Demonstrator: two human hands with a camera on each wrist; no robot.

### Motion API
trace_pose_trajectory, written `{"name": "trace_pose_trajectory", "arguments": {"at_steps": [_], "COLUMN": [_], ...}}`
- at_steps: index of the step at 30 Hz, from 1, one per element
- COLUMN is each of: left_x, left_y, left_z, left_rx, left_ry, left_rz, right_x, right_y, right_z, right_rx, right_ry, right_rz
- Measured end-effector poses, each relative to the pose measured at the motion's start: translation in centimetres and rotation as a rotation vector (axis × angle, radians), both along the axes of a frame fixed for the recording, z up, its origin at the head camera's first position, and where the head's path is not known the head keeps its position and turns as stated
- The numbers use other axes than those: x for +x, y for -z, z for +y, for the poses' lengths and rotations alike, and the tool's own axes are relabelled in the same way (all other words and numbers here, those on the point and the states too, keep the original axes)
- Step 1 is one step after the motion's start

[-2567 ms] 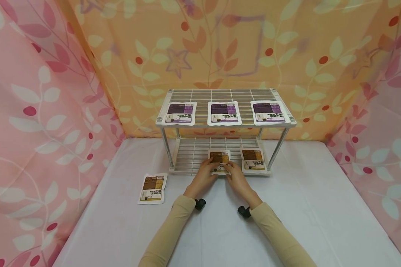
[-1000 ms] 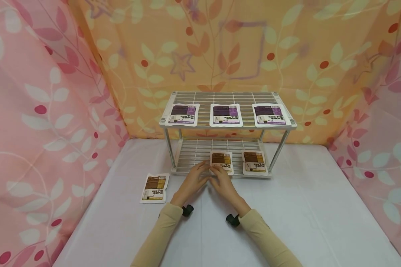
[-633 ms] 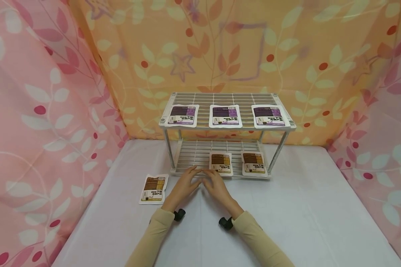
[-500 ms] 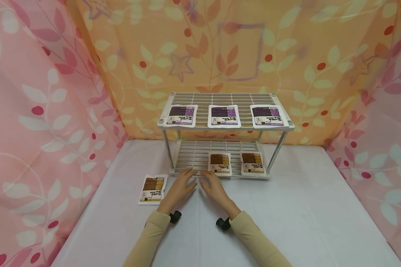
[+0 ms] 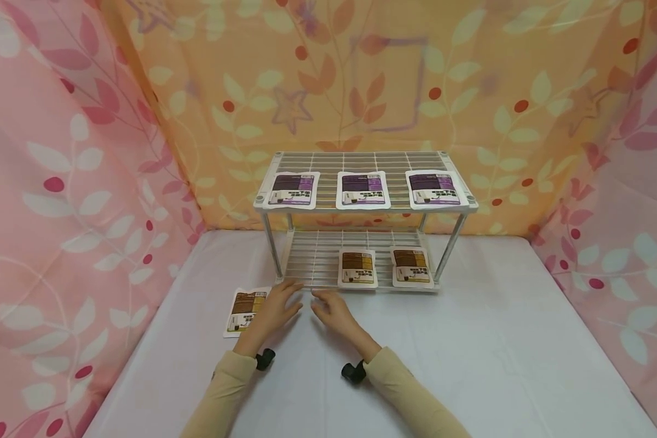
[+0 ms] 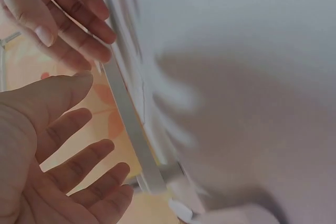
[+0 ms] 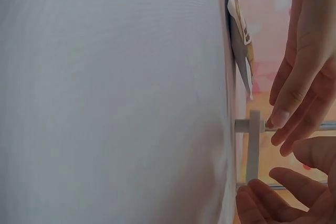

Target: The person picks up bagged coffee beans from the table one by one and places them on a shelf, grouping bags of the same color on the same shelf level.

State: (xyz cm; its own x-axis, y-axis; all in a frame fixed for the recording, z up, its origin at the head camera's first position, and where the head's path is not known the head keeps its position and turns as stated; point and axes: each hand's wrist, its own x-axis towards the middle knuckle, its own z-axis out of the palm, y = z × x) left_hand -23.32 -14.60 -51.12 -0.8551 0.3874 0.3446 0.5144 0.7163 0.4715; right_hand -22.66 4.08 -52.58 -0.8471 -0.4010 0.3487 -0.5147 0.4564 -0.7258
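Observation:
My left hand hovers over the table with relaxed fingers and holds nothing. In the head view it covers the right part of a brown-and-white pouch lying on the table. My right hand, also holding nothing, is just in front of the rack's lower edge with its fingers loosely bent. Two brown pouches lie on the lower shelf: one at the middle and one at the right. In the left wrist view the fingers of both hands are spread near the shelf's edge bar.
A white two-tier wire rack stands at the back of the white table. Its upper shelf bears three purple pouches, at left, middle and right. Patterned cloth surrounds the table.
Both hands have left the middle brown pouch on the lower shelf and moved left and toward the body. The left hand now overlaps the pouch on the table.

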Motion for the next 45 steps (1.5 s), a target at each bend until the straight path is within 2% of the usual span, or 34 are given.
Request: {"name": "trace_pose_trajectory", "arguments": {"at_steps": [6, 10, 17, 25, 29, 35, 39, 42, 45], "left_x": [0.6, 1.1, 2.3, 2.8, 2.9, 3.2, 3.5, 3.8, 3.9], "left_y": [-0.2, -0.6, -1.2, -1.2, -1.0, -0.8, -0.9, -0.9, -0.9], "left_z": [-1.6, -2.7, -4.6, -6.5, -7.1, -7.6, -7.8, -7.8, -7.9], "left_rx": [0.009, 0.005, 0.003, -0.01, -0.025, -0.055, -0.102, -0.114, -0.103], "left_ry": [-0.031, -0.08, -0.161, -0.256, -0.322, -0.399, -0.45, -0.468, -0.464], "left_rz": [0.016, 0.0, -0.1, -0.133, -0.166, -0.17, -0.248, -0.293, -0.297], "right_x": [0.1, 0.2, 0.2, 0.0, -0.1, 0.0, 0.1, 0.3, 0.8], "right_y": [0.1, 0.1, -0.1, -0.6, -0.4, -0.5, -0.4, -0.4, -0.8], "right_z": [-1.1, -1.7, -2.8, -4.6, -5.2, -5.8, -6.3, -6.6, -6.8], "right_rx": [-0.05, -0.061, -0.019, 0.009, 0.028, 0.016, -0.007, -0.016, -0.018], "right_ry": [-0.061, -0.112, -0.156, -0.207, -0.231, -0.264, -0.274, -0.271, -0.269], "right_rz": [-0.059, -0.127, -0.224, -0.3, -0.31, -0.343, -0.393, -0.422, -0.425]}}
